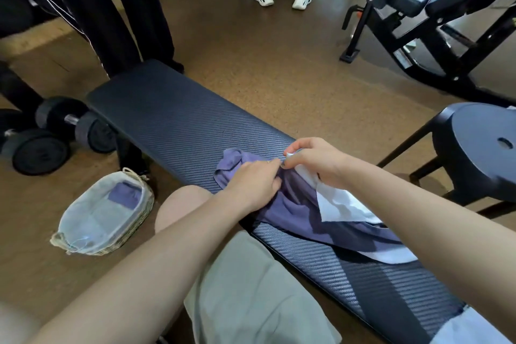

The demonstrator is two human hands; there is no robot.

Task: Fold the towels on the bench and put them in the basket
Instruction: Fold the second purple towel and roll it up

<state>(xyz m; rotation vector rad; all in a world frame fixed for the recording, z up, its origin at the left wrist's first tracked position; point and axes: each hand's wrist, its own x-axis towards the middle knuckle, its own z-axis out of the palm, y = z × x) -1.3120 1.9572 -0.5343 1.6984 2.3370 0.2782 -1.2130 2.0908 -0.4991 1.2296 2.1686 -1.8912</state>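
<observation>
On the worktop (173, 120), both hands gather towels.
Left hand (251, 184) grips the purple towel (296, 209); right hand (312, 159) pinches the white towel (337, 204). Next, probably separate them for folding.

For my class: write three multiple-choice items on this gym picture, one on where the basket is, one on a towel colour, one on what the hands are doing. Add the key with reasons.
1. Where is the basket?
A on the bench
B on the floor beside the bench
C on the stool

2. What colour is the towel in the basket?
A red
B green
C purple

3. What is the right hand doing?
A pinching a white towel
B resting open
C lifting a dumbbell

Key: B, it stands on the floor left of the bench; C, a purple towel lies inside; A, its fingers pinch the white corner.
</observation>
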